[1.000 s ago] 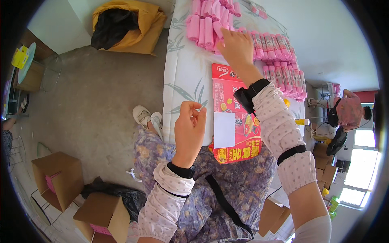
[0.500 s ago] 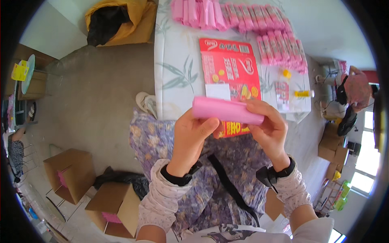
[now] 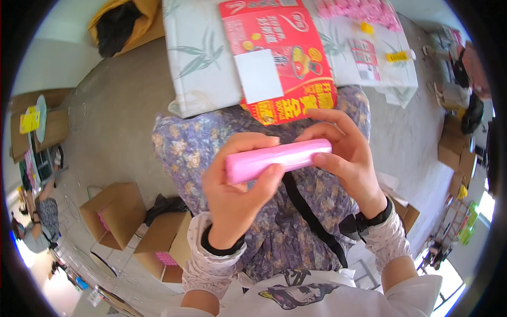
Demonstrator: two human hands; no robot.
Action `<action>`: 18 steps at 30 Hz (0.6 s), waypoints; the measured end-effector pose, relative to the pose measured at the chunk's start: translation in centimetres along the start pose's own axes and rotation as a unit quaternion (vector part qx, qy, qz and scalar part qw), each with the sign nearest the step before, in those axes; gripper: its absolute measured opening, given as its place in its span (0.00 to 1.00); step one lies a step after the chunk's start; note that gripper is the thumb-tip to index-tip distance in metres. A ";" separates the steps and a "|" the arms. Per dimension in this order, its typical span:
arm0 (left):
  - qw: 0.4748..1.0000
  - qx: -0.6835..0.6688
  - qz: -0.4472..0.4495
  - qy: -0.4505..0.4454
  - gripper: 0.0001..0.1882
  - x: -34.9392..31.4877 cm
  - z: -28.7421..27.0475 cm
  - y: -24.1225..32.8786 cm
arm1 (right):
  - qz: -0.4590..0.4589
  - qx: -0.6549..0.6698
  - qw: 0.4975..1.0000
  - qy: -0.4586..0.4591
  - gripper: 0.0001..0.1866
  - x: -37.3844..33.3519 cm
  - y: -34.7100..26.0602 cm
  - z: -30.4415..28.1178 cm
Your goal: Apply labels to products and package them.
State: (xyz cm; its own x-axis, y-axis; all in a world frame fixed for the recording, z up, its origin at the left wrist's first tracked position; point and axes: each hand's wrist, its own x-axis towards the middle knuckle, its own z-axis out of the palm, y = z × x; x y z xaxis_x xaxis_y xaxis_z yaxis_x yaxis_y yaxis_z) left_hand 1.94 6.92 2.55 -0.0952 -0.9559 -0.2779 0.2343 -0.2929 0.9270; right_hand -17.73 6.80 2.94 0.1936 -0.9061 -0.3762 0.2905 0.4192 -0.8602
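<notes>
A smooth pink plastic roll [image 3: 290,157] lies across both my hands above my lap, its right end tilted slightly up. My left hand [image 3: 235,185] wraps its left part, with the thumb along the near side. At the other end, my right hand [image 3: 351,158] pinches the roll with thumb and fingers. Beyond them, a flattened red printed carton [image 3: 317,63] lies on the table and overhangs its near edge. On that carton rests a blank white paper slip [image 3: 259,75].
More pink rolls [image 3: 364,13] lie at the table's far right, near a label sheet [image 3: 363,58], a yellow cap [image 3: 367,27] and a yellow bottle [image 3: 398,56]. Open cardboard boxes [image 3: 113,211] stand at left. Two other people are at the sides.
Both hands have brought the pink roll closer to my body, off the table's edge. Its right end now tilts up instead of down. The view has shifted too.
</notes>
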 end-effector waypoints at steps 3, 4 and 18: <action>0.997 -0.069 -0.007 -0.028 0.15 -0.3 -0.7 -0.9 | 0.014 0.016 1.000 0.015 0.25 -0.5 -0.2 -0.3; 0.995 -0.047 0.073 -0.041 0.17 -0.4 -1.2 -1.9 | 0.012 0.015 1.000 0.000 0.23 -0.7 -0.2 -0.3; 0.987 0.031 0.120 -0.102 0.31 -1.7 -4.1 -4.9 | -0.028 -0.030 0.998 0.041 0.07 -1.7 0.1 0.7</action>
State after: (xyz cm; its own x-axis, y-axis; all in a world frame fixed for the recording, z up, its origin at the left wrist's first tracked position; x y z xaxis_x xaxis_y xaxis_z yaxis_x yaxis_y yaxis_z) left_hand 4.91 9.87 -2.60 -0.2378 -0.9713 0.0016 0.2152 -0.0511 0.9752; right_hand -17.34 8.48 3.72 0.0998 -0.9307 -0.3519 0.2408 0.3657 -0.8990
